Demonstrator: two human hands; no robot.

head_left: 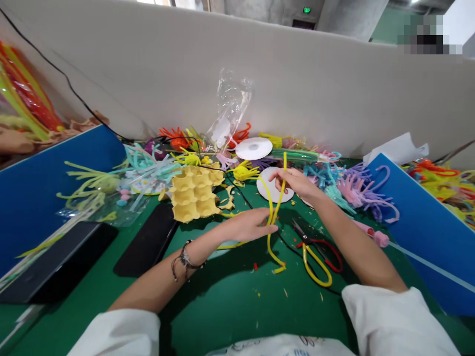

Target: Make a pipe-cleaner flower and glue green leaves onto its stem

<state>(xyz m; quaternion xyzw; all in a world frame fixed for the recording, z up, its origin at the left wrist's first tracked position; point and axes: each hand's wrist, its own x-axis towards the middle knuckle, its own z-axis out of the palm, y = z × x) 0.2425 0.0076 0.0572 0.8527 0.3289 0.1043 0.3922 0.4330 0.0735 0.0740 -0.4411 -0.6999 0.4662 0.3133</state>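
Note:
My left hand [249, 226] pinches a yellow pipe cleaner [272, 237] near its middle, above the green table [230, 296]. My right hand [295, 182] grips the same pipe cleaner higher up, where its top end sticks upward. The lower part of the pipe cleaner curls down to the table. A bracelet sits on my left wrist.
Scissors [315, 254] with yellow and red handles lie just right of the pipe cleaner. A yellow egg carton piece [195, 194], white discs [254, 148], a clear plastic bag [230, 111] and several coloured pipe-cleaner figures crowd the back. Dark flat objects [148, 242] lie left. Blue dividers flank both sides.

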